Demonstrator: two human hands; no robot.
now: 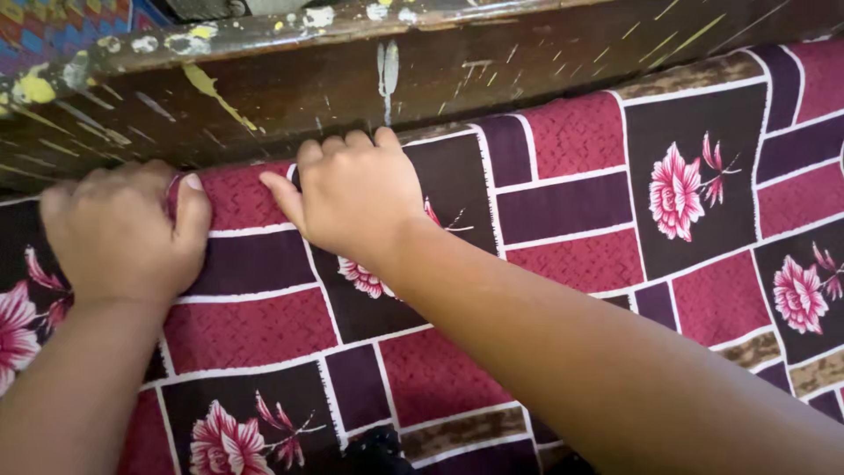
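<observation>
A patterned bedsheet (pixel 571 237) in red, maroon and dark blocks with pink flowers covers the surface below me. My left hand (pixel 119 233) is curled at the sheet's far edge, its fingertips pressed down where the cloth meets a dark wooden board (pixel 369 79). Beside it, my right hand (pixel 352 198) also grips the sheet's edge, fingers bent and hidden in the gap under the board, thumb stretched toward the left hand. Both forearms reach in from the bottom of the view.
The wooden board runs across the top, worn and flecked with yellow and white paint. A bit of bright multicoloured cloth (pixel 53 31) shows at the upper left corner behind it.
</observation>
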